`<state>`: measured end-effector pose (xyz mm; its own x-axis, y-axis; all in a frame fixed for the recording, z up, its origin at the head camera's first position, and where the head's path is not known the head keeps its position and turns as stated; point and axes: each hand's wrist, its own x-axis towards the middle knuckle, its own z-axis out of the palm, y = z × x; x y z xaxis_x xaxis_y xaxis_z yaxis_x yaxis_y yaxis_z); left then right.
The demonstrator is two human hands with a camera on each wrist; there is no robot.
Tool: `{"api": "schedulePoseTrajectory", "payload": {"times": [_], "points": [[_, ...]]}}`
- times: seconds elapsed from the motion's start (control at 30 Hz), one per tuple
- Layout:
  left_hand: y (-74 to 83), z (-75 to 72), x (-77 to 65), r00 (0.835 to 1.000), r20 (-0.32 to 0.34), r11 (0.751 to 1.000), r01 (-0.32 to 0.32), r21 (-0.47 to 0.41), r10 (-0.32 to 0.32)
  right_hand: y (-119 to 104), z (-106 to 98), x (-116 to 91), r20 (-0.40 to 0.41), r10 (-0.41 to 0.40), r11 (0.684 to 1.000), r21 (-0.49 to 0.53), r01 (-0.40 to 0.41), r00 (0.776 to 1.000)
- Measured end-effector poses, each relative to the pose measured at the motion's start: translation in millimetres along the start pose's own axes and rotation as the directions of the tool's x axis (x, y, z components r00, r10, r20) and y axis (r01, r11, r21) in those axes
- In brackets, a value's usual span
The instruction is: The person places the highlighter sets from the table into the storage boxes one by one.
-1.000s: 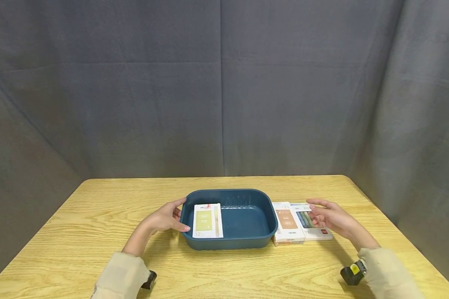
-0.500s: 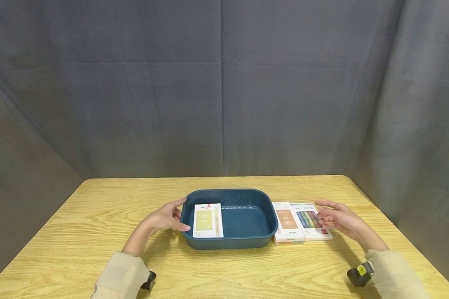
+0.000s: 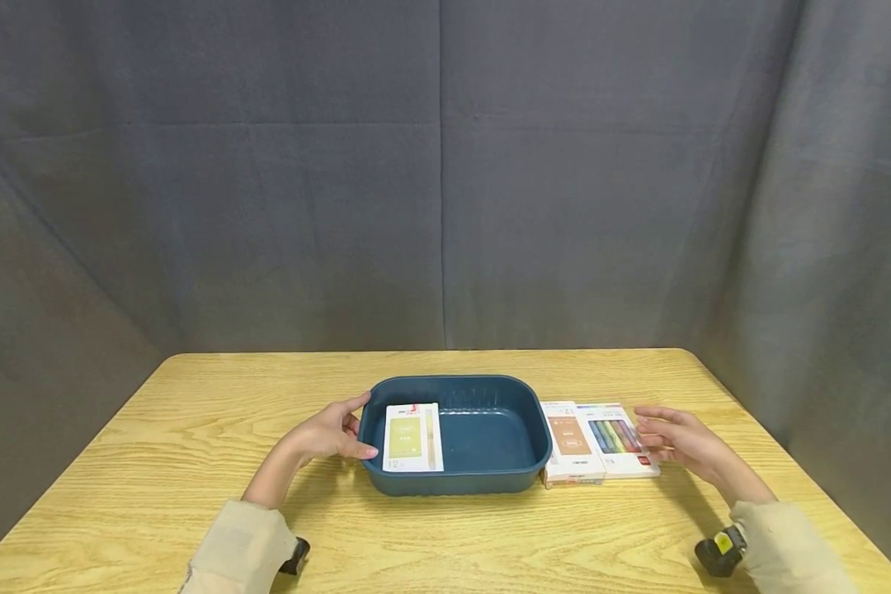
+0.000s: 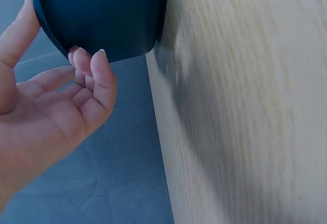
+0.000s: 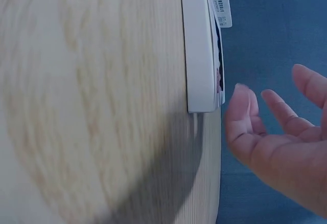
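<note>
A dark blue plastic basin (image 3: 456, 483) stands on the table; its end wall (image 4: 102, 17) fills the top of the left wrist view. My left hand (image 3: 332, 433) grips its left end, thumb at the rim and fingers curled against the outer wall. Inside the basin, at its left, lies a white box with a yellow-green panel (image 3: 413, 437). Right of the basin are a white box with a brown panel (image 3: 572, 441) and a flat white box with a window onto coloured sticks (image 3: 615, 437). My right hand (image 3: 686, 445), holding nothing, hovers at that windowed box's right end, fingers loosely bent.
The wooden table (image 3: 453, 544) has a grey curtain (image 3: 445, 181) behind it and at both sides. The brown-panelled box sits right up against the basin's right end, and the windowed box lies close beside it.
My right hand has drawn back to the right from above the windowed box, uncovering its coloured sticks. The left hand, basin and boxes have stayed in place.
</note>
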<state>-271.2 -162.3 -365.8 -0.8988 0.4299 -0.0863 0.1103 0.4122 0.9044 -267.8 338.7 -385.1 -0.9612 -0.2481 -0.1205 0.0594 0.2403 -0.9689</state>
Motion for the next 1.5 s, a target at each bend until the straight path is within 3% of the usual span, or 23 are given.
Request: {"api": "schedulePoseTrajectory", "payload": {"times": [0.4, 1.03, 1.5], "points": [[0.8, -0.1, 0.4, 1.000, 0.001, 1.000, 0.009, 0.004, -0.009, 1.0, 2.1, 1.2, 0.017, 0.019, 1.000, -0.009, -0.019, 1.000], [1.8, 1.3, 0.2, 0.999, 0.006, 0.998, 0.054, -0.023, -0.054, 3.6, 3.3, 1.2, -0.044, 0.072, 0.991, -0.110, -0.077, 0.996], [1.8, 1.3, -0.6, 0.998, 0.007, 0.997, 0.068, -0.022, -0.068, 4.5, 6.0, 3.9, -0.031, 0.080, 0.992, -0.095, -0.082, 0.996]]}}
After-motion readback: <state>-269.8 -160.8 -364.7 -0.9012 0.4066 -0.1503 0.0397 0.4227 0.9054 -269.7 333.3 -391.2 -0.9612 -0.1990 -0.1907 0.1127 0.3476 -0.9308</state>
